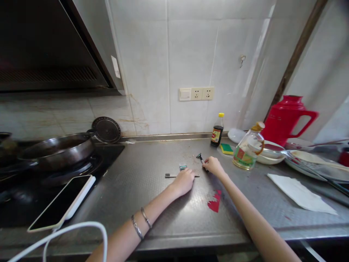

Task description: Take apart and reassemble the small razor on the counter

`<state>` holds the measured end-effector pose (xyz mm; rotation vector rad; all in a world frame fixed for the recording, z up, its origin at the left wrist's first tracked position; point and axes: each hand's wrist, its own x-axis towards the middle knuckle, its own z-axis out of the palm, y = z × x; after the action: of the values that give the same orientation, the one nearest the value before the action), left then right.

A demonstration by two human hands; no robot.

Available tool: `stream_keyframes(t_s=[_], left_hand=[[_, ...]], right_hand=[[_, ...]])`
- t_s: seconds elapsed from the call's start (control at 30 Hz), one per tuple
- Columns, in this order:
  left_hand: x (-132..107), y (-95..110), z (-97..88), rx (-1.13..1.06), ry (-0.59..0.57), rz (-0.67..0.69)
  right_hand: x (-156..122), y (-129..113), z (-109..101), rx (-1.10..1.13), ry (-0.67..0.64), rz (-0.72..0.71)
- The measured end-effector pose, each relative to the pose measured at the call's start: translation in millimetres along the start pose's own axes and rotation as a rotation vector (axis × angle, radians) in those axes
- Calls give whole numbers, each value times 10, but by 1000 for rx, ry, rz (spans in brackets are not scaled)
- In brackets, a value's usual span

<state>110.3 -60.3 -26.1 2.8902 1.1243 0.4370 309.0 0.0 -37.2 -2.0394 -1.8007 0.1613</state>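
Observation:
My right hand (213,166) is closed on the dark handle of a razor (201,158), whose head points up and to the left. My left hand (185,181) has its fingers curled down over a dark toothbrush (170,176). The brush lies sideways on the metal counter, its head out to the left and its handle tip showing to the right of the fingers. Just beyond that hand lies a small green-and-dark razor cartridge (183,167). A torn red patch (215,202) is on the counter between my forearms.
A soy sauce bottle (217,131), a sponge (226,149) and an oil bottle (248,147) stand back right. Further right are bowls (269,158), a red thermos (285,118) and a paper napkin (301,193). Left, a phone (60,203) with a white cable lies by a pan (58,151).

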Motion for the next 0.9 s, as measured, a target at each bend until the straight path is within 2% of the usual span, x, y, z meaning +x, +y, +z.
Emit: stream_keyframes(t_s=[0.13, 0.3, 0.43, 0.57, 0.73, 0.9], left_hand=[[66, 22, 50, 125, -15, -26], [98, -42, 94, 169, -64, -77], [109, -80, 92, 149, -66, -53], [98, -79, 40, 114, -59, -48], [40, -128, -63, 90, -51, 63], [5, -214, -206, 202, -63, 229]], right_hand=[[-37, -10, -75, -12, 19, -5], [-123, -93, -250, -13, 26, -59], [-252, -218, -330, 8, 7, -190], [-396, -311, -315, 51, -75, -378], [-552, -359, -289, 104, -189, -502], [-699, -420, -321, 65, -210, -504]])
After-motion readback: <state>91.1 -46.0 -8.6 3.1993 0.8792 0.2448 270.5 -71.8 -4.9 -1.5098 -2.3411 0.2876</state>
